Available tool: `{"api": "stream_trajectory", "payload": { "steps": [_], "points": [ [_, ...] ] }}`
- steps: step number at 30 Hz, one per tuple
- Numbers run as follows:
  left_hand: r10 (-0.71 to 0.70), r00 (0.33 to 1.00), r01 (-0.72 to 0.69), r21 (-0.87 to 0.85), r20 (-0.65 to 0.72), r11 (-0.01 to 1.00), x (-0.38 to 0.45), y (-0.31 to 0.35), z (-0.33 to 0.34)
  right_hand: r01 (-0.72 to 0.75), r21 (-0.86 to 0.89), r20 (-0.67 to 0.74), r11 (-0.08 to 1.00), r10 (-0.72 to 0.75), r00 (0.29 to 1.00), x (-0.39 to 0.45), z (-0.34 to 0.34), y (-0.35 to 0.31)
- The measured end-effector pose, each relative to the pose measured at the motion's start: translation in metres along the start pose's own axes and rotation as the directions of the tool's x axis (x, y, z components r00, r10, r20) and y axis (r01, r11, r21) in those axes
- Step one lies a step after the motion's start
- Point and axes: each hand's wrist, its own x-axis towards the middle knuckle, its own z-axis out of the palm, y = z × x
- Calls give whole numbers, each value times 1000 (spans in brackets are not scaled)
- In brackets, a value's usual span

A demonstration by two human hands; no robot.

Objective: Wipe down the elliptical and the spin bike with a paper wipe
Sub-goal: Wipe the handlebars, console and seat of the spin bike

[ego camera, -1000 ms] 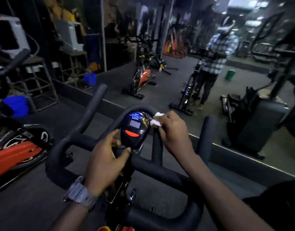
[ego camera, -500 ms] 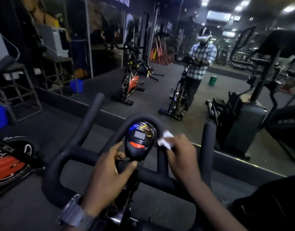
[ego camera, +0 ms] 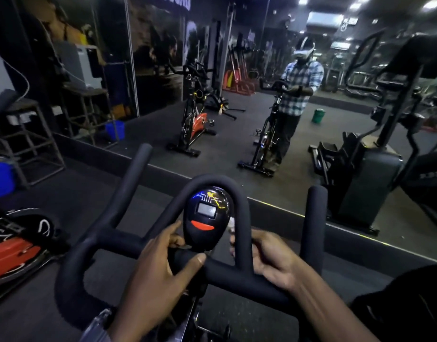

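Note:
The spin bike's black padded handlebar (ego camera: 237, 277) fills the lower middle of the view, with a small oval console (ego camera: 206, 218) mounted inside its centre loop. My left hand (ego camera: 160, 272) rests on the crossbar, fingers touching the console's left underside. My right hand (ego camera: 269, 257) wraps the right leg of the loop and pinches a white paper wipe (ego camera: 231, 224), of which only a small piece shows beside the console. The elliptical (ego camera: 368, 183) stands dark at the right, seen in the wall mirror.
A wall mirror (ego camera: 237, 134) straight ahead reflects a person in a checked shirt, two spin bikes and a green bucket. A second red and black spin bike (ego camera: 15, 245) sits close on the left. A blue bin (ego camera: 0, 178) and a metal stand (ego camera: 27, 139) lie beyond it.
My right hand has slid with the wipe from the console's upper right side down the right leg of the loop. The view has tilted upward; my left hand stays at the console's base.

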Motion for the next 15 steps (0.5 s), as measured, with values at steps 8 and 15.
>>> {"api": "stream_trajectory", "payload": {
  "steps": [8, 15],
  "points": [
    [1, 999, -1, -6, 46, 1000, 7, 0, -4, 374, -281, -16, 884, -394, 919, 25, 11, -56],
    [-27, 997, 31, -53, 66, 998, 13, 3, -7, 357, -881, 454, -311, -771, 448, -14, 8, -45]
  ]
}}
